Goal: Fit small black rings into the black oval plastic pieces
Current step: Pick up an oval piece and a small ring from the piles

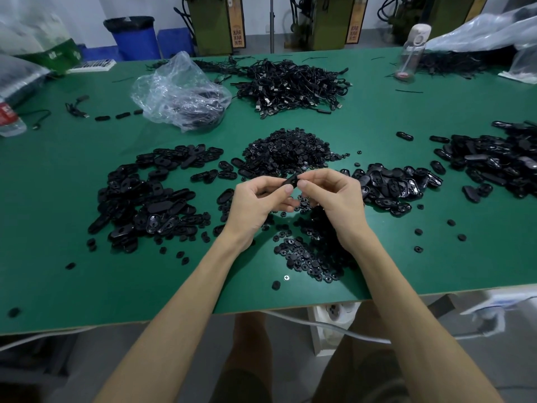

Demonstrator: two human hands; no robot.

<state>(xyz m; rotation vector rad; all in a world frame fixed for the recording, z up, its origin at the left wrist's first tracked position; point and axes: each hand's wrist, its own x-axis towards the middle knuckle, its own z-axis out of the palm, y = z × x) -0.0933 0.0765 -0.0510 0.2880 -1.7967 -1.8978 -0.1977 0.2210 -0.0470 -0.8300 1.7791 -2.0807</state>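
Above the middle of the green table (58,286), my left hand (255,205) and my right hand (334,199) meet, both pinching one black oval plastic piece (292,180) between thumbs and fingertips. Whether a ring sits in it is hidden by my fingers. A heap of small black rings (287,152) lies just beyond my hands, and more rings (311,257) are spread under and in front of my right wrist. Oval pieces are piled at the left (151,205), at the right (392,187) and at the far right (494,164).
A tangle of black cables (293,85) and a clear plastic bag (180,91) lie further back. A clear bottle (409,53) stands at the back right, another bottle (8,117) at the left edge. Loose rings dot the table. The near edge runs below my forearms.
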